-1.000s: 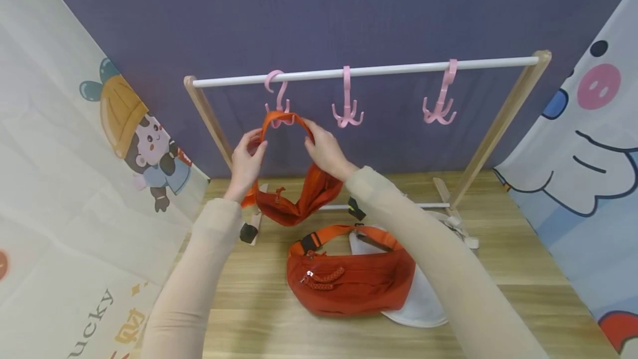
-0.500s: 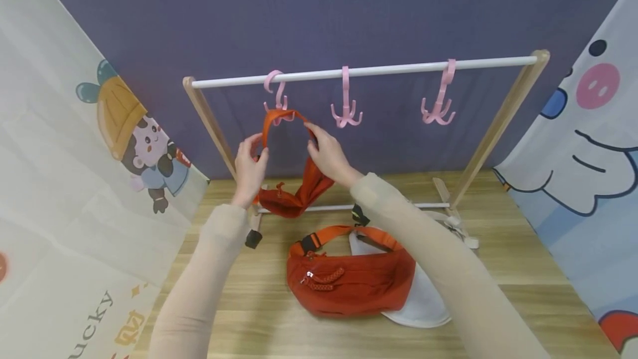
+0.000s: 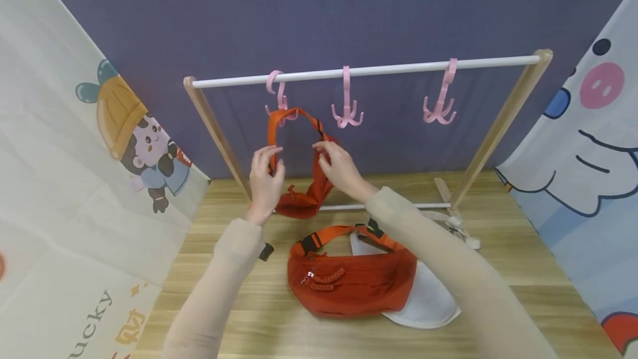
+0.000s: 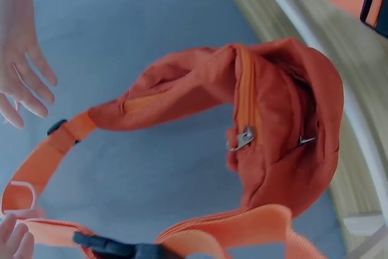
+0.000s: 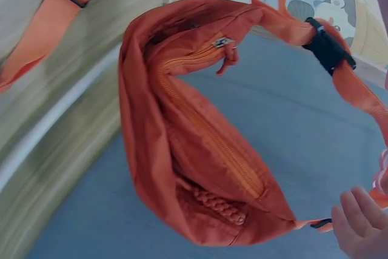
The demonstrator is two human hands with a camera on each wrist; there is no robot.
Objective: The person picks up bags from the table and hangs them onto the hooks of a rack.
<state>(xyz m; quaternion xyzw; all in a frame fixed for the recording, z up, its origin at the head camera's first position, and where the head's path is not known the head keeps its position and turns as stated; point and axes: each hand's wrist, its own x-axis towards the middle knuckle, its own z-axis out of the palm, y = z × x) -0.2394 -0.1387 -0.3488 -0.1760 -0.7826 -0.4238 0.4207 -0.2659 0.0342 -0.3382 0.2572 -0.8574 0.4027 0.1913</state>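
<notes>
An orange-red waist bag (image 3: 301, 204) hangs by its strap from the left pink hook (image 3: 282, 105), its body low between the hands. My left hand (image 3: 266, 179) is beside the strap's left side, fingers loosely bent; no grip on the strap shows. To the right, my right hand (image 3: 341, 168) is near the bag's upper right end with relaxed fingers. In the left wrist view the right hand (image 4: 24, 68) is apart from the bag (image 4: 285, 125). The right wrist view shows the hanging bag (image 5: 194, 131) with its black buckle (image 5: 329, 47).
A white rail (image 3: 394, 70) on wooden posts carries a middle pink hook (image 3: 346, 104) and a right pink hook (image 3: 441, 98). Below, a second orange-red bag (image 3: 351, 284) lies on the wooden surface (image 3: 518, 292), partly over a white item (image 3: 428, 301). Printed curtains flank both sides.
Both hands have let go of the strap and moved down and slightly right. The bag now hangs from the left hook, its body shifted slightly right.
</notes>
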